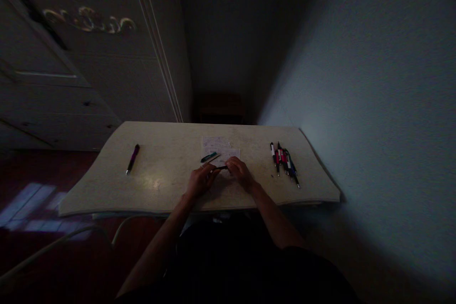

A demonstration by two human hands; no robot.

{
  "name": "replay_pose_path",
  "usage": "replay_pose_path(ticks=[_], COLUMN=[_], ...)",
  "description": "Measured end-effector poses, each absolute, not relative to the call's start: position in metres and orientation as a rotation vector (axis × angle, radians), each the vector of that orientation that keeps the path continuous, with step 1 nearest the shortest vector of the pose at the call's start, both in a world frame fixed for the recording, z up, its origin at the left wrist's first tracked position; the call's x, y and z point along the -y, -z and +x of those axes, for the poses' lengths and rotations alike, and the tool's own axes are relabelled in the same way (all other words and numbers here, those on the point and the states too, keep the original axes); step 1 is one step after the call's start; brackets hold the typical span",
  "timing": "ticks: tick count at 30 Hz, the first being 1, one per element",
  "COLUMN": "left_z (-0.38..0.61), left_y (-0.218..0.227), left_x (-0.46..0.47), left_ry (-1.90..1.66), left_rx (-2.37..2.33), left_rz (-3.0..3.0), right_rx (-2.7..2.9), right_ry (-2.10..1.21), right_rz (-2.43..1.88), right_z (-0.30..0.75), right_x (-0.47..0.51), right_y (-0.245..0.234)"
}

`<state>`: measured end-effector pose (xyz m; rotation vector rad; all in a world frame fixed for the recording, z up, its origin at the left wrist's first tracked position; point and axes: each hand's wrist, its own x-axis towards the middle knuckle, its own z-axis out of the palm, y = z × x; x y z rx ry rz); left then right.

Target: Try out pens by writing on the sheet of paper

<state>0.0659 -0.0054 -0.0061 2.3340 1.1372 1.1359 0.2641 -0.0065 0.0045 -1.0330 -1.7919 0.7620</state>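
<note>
My left hand (pixel 202 180) and my right hand (pixel 241 173) meet over the front middle of the table, their fingers closed on a dark, thin pen part (pixel 222 167) held level between them. Its exact shape is hard to make out in the dim light. Just beyond my left fingers lies a teal pen piece (pixel 208 156), with a thin pale stick, perhaps a refill (pixel 214 157), alongside it. Under and behind these is a sheet of paper with handwriting (pixel 216 143), partly covered by my right hand.
A purple and black pen (pixel 133 159) lies alone on the left of the pale table (pixel 171 142). Several pens (pixel 284 161) are heaped at the right. A cabinet (pixel 107 71) stands beyond on the left, and a wall (pixel 374 104) borders the right side.
</note>
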Motion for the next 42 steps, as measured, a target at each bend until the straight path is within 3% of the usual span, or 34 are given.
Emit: replay_pose_path(ticks=[15, 29, 42], left_z=[0.068, 0.069, 0.066], left_y=[0.015, 0.018, 0.018], left_x=[0.004, 0.006, 0.006], left_ry=[-1.117, -1.284, -1.198], left_rx=[-1.136, -1.081, -1.177], left_rz=[2.465, 2.411, 2.450], right_rx=[1.637, 1.611, 1.693], right_ry=[-1.009, -1.035, -0.925], right_rz=[-1.116, -1.162, -1.079], right_z=[0.264, 0.261, 0.258], right_x=[0.013, 0.014, 0.014], right_y=[-0.006, -0.011, -0.011])
